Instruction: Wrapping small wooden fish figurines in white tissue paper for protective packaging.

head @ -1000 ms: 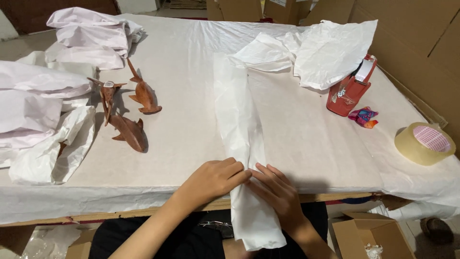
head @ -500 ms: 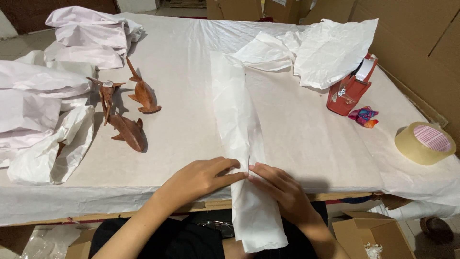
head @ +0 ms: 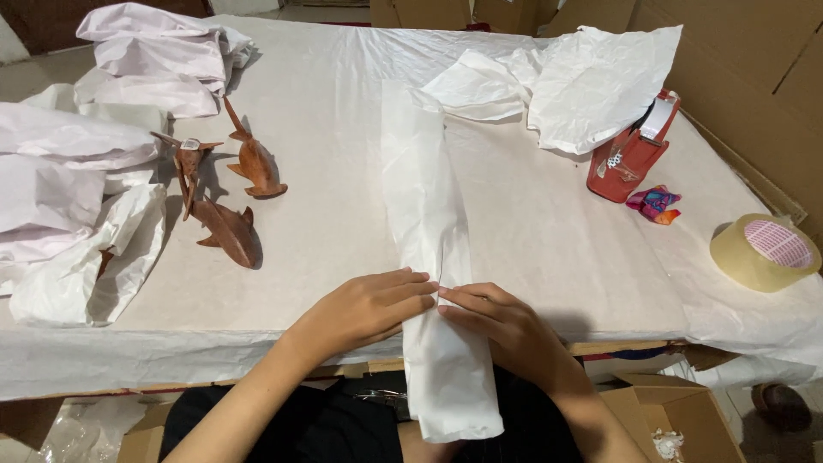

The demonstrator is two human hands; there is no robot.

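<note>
Pressed flat on a long white paper-wrapped bundle [head: 433, 257], both palms down: left hand [head: 364, 310] from the left, right hand [head: 506, 330] from the right, fingertips nearly meeting over the fold. No closed grasp on either side, just spread fingers pinning the paper seam; contents hidden, so impossible to tell what was inside. Bundle laid lengthwise across the paper-covered table [head: 549, 249], near end hanging past the front edge over the lap, far end reaching toward the middle of the table.

Just left of that, three brown carved wooden fish [head: 227, 201], unwrapped, near a heap of crumpled white paper [head: 77, 197]. Further back on the right, more loose sheets [head: 591, 77], then a red tape dispenser [head: 630, 154], a small colourful scrap [head: 656, 204], and a roll of tape [head: 763, 251] near the right edge. Open cardboard box [head: 660, 411] below, at the right.

Likely trouble: with only flat pressure and no tape on, seam could spring open once either hand lifted. Overhanging end could also sag and slide off the edge, pulling the roll loose.
</note>
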